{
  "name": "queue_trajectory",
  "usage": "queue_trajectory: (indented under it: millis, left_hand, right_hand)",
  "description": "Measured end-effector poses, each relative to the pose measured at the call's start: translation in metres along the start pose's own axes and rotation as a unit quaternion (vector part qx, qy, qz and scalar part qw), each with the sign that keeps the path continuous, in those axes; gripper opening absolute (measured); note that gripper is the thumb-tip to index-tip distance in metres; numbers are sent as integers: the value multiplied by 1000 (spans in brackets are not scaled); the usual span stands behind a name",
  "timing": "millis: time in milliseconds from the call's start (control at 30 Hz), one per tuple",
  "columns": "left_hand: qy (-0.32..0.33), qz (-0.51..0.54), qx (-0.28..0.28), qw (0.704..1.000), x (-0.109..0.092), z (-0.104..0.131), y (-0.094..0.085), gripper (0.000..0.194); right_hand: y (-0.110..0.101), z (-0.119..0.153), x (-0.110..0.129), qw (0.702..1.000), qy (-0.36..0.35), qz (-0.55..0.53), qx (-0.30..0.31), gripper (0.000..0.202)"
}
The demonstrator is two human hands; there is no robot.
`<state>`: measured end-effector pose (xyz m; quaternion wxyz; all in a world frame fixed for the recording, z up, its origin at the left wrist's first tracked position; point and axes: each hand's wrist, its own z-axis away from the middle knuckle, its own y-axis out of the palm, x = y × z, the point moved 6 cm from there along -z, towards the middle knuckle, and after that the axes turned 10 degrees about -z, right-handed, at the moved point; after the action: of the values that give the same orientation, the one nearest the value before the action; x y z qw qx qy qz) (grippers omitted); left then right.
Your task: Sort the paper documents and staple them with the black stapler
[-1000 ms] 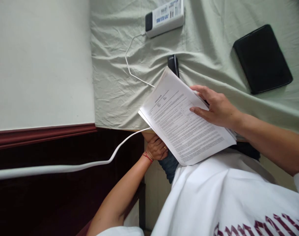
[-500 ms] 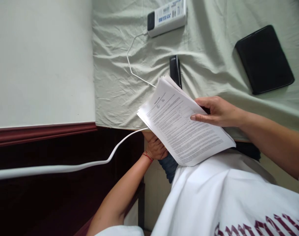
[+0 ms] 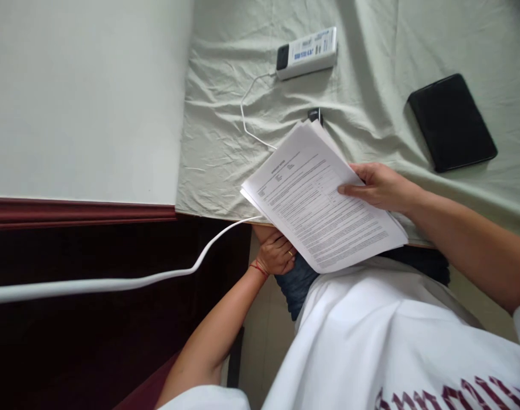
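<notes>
A stack of printed paper sheets is tilted over the table's front edge and my lap. My right hand grips the stack's right edge, thumb on the printed face and fingers behind it. My left hand, with a ring and a red wrist string, lies over my bare knee beside the stack's lower left edge. Its fingers are laid along the leg and hold nothing that I can see. Beyond the stack's top corner, the end of a black stapler-like object shows; the sheets hide the rest.
A white power bank with a label lies on the pale green cloth. Its white cable runs under the sheets, and a white cable crosses at lower left. A black tablet-like case lies at right. The wall stands left.
The view has shifted, so the power bank and black case sit lower in it. The sheets now cover more of the black object. More of my left hand shows beside them.
</notes>
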<state>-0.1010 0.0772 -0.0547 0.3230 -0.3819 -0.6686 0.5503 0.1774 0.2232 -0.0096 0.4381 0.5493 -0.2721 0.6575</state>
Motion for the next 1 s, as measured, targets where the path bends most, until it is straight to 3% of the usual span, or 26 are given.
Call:
queue_trajectory:
  millis: [133,233,367,467,567,633,700,767,900,933,1000]
  left_hand:
    - [-32,-7,-7,999,0,0,-1,29]
    - [-56,-6,-21,998,-2,-4,-5,33]
    - [-181,42,-6,983,-7,-20,-9,24]
    - [-332,174,-86,923,-20,-32,-20,22]
    - [-401,363,-202,816,-42,-44,-30,39]
    - [-405,389,-257,786,-51,-52,-41,38]
    - [-399,350,-329,781,-49,-58,-62,41]
    - [-398,286,-385,782,-38,-65,-85,56]
    - [-357,189,-427,809,-4,-92,-126,85]
    - [-345,182,-428,815,4,-99,-131,88]
    - [-324,188,-425,824,18,-111,-132,90]
  right_hand:
    - [-2,4,2,998,29,-50,-39,25]
    - [-12,15,7,992,40,-53,-104,25]
    - [-31,47,23,976,5,-76,-205,30]
    - [-44,79,43,948,-65,-108,-292,38]
    - [-49,105,71,909,-204,-106,-347,30]
    - [-45,117,91,875,-309,-84,-362,25]
    - [-37,121,106,848,-383,-68,-359,26]
    - [-27,117,117,836,-420,-64,-347,30]
    - [-11,107,128,817,-471,-54,-330,27]
    - [-9,105,127,820,-467,-36,-328,26]
    - [-9,98,118,856,-409,27,-317,28]
